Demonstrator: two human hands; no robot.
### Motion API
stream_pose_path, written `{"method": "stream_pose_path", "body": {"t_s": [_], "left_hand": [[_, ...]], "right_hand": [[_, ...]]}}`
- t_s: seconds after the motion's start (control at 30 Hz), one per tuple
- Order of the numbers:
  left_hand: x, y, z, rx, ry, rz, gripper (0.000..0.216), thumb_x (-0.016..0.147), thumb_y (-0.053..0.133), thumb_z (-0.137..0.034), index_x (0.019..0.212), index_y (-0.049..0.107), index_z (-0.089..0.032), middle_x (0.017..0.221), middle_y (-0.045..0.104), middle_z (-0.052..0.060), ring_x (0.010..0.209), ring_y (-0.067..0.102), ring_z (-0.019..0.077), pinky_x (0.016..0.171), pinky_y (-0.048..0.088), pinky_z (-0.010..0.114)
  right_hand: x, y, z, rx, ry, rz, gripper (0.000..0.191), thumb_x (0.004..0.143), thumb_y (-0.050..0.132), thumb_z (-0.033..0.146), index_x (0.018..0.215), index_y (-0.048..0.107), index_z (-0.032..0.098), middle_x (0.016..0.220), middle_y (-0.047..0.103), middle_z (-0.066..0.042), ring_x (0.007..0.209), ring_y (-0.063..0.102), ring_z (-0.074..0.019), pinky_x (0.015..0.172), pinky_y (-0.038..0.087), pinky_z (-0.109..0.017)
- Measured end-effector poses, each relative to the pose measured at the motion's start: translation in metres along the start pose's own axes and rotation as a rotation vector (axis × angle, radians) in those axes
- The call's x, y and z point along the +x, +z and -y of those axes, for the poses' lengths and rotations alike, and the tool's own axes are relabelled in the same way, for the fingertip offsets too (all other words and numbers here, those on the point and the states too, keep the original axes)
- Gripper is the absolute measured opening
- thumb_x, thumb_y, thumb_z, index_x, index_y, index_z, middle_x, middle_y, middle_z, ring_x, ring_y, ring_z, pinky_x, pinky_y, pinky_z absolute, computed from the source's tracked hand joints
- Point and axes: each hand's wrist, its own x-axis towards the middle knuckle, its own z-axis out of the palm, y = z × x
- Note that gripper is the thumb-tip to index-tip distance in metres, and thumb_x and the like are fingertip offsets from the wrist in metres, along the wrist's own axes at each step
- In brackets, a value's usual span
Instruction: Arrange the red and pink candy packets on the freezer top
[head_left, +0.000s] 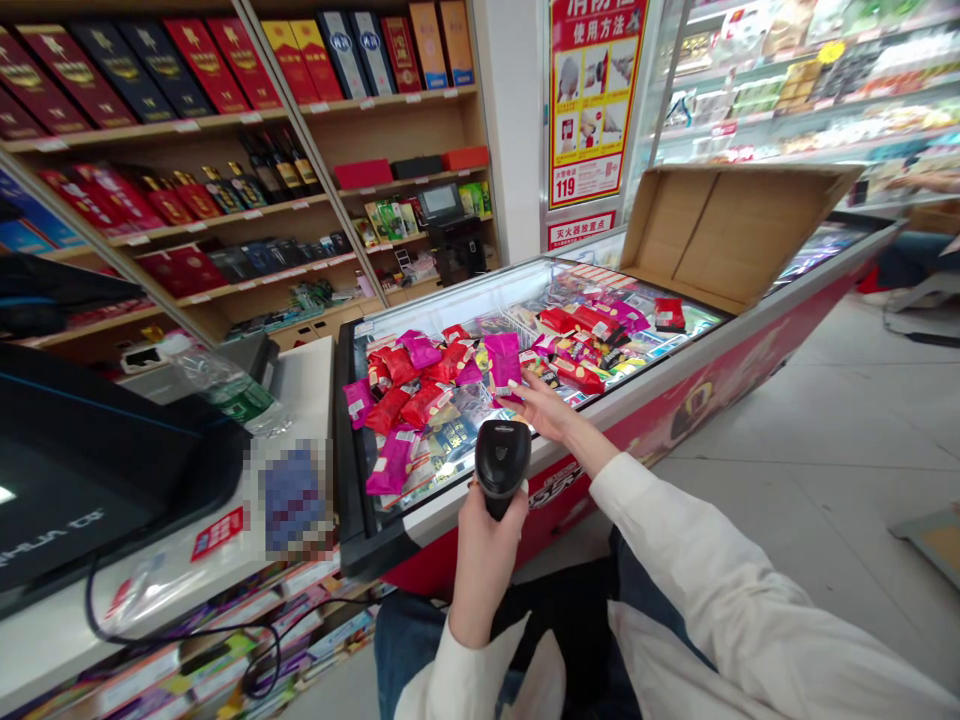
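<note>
My left hand [487,550] is wrapped round the handle of a black barcode scanner [502,460], held upright over the front edge of a glass-topped chest freezer [442,510]. To the right and a little farther away, my right hand [546,408] has its fingers at the lower edge of a magenta snack packet [503,358] and appears to grip it there. Red and magenta packets [424,400] lie in a loose pile to the left on the glass. Another group of mostly red packets [585,335] lies beyond my right hand.
An opened cardboard box [694,235] stands on the freezer's far right. At left, a white counter [304,400] carries a black machine [97,480], a plastic bottle [240,395] and a trailing black cable [187,632]. Shelves [405,100] of boxed bottles stand behind.
</note>
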Motion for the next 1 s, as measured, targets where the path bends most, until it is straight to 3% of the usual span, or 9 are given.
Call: {"method": "stream_pose_path", "body": {"t_s": [0.17,0.57,1.0], "left_hand": [[0.001,0.000,-0.004,-0.015,-0.006,0.002,0.043,0.084,0.080,-0.054,0.105,0.071,-0.018,0.071,0.072,0.002,0.057,0.062,0.0187,0.059,0.049,0.029],[0.011,0.007,-0.007,-0.011,0.029,0.023,0.033,0.090,0.073,-0.052,0.093,0.063,-0.020,0.058,0.062,-0.004,0.048,0.054,0.0146,0.053,0.043,0.027],[0.014,0.010,-0.006,-0.013,-0.001,0.016,0.036,0.087,0.072,-0.054,0.094,0.062,-0.021,0.057,0.060,-0.005,0.046,0.053,0.0145,0.051,0.042,0.027]], "right_hand": [[0.000,0.003,0.001,0.030,0.022,-0.045,0.037,0.082,0.085,0.010,0.112,0.070,0.028,0.099,0.085,0.004,0.096,0.084,-0.0173,0.092,0.069,-0.029],[0.002,-0.003,0.002,0.068,0.061,-0.045,0.030,0.087,0.089,0.021,0.110,0.072,0.030,0.097,0.083,0.005,0.093,0.083,-0.0181,0.088,0.073,-0.034],[0.003,-0.004,0.003,0.069,0.049,-0.054,0.033,0.086,0.090,0.023,0.112,0.072,0.032,0.102,0.084,0.005,0.097,0.083,-0.0181,0.094,0.071,-0.036]]}}
